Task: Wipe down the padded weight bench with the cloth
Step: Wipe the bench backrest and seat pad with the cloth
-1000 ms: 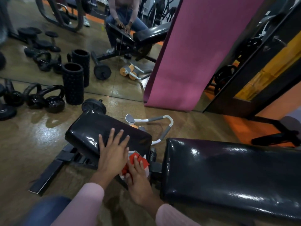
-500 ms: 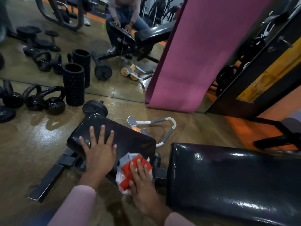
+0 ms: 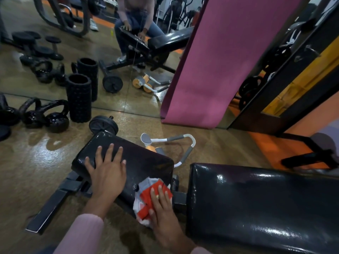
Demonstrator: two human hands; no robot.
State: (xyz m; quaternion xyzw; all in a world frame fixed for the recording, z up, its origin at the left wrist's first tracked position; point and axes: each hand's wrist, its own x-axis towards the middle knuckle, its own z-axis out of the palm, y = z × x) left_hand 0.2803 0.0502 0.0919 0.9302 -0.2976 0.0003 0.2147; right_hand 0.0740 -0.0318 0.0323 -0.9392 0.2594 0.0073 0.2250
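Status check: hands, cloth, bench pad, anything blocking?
Left hand flat on seat pad. Right hand presses cloth on pad's near edge. Nothing blocking.

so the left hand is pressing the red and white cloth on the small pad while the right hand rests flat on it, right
Swapped. In the head view the right hand presses the red and white cloth on the small pad, while the left hand rests flat on it.

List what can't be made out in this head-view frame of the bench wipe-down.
- Seat pad surface beneath the cloth: covered by cloth and right hand.
- Back pad: right end cut off by the frame edge.
- Pad area under the left hand: hidden by the palm.
- Ab roller: wheels behind the seat pad.
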